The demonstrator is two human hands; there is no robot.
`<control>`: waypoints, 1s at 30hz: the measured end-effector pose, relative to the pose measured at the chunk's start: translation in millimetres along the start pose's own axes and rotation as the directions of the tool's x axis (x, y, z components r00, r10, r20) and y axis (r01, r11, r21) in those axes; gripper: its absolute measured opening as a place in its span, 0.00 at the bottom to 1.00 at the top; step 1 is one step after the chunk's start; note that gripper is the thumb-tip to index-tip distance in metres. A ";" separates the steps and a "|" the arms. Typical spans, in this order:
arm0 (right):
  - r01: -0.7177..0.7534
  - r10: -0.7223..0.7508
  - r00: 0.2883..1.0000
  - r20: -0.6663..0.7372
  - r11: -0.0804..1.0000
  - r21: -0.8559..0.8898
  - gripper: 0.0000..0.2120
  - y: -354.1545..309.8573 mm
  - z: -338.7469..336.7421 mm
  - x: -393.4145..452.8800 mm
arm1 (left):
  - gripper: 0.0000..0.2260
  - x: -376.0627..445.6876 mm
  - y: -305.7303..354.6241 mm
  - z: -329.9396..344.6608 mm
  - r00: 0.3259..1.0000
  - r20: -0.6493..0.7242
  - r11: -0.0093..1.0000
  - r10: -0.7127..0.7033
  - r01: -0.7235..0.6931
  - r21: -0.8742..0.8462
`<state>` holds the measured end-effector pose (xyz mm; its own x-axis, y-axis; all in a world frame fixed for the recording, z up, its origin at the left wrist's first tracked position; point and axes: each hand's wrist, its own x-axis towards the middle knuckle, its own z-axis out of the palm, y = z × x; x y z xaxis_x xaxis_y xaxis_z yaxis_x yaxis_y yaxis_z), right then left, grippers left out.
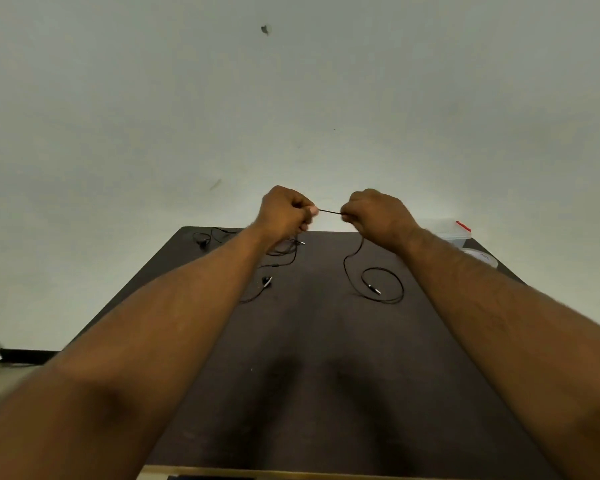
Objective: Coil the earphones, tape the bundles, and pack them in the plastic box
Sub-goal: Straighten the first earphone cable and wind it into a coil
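Currently you are at an early stage, by the look of it: no finished, taped bundle is visible. Your left hand [286, 211] and right hand [374, 213], at frame centre, each pinch the black earphone cable [329, 212] with fingers curled closed, a short length stretched taut between them. The rest of that cable hangs from your right hand and loops onto the dark table [326, 375], plug end lying inside the loop. Other earphones [205, 239] lie uncoiled toward the table's upper left and below your left hand. Coiling, taping and packing appear to remain. The plastic box [451, 232] and a tape roll [482, 258] wait at the table's upper right edge. A plain pale wall [291, 98] fills the upper frame.
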<state>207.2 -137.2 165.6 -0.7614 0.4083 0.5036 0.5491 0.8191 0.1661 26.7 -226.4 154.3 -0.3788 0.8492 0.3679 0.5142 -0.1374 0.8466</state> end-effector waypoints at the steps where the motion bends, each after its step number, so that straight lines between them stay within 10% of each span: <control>1: -0.034 0.034 0.999 0.002 0.999 0.003 0.11 6.7 -0.4 -2.8 | 0.02 2.3 -1.8 -10.3 0.999 -0.031 1.000 -0.011 0.011 0.004; 14: -0.168 0.168 0.986 0.011 0.986 -0.011 0.10 59.3 8.9 -46.1 | 0.04 4.4 -70.6 -126.8 0.923 -0.346 0.985 -0.167 0.171 -0.018; 30: -0.206 0.209 0.978 -0.027 0.975 0.086 0.10 51.5 15.6 -40.1 | 0.06 -4.4 -94.7 -137.7 0.910 -0.343 0.956 -0.234 0.279 0.090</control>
<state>260.7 -105.1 140.7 -0.6201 0.5596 0.5498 0.6625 0.7489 -0.0149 -126.3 -287.3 125.5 -0.7284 0.6302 0.2688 0.4548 0.1513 0.8777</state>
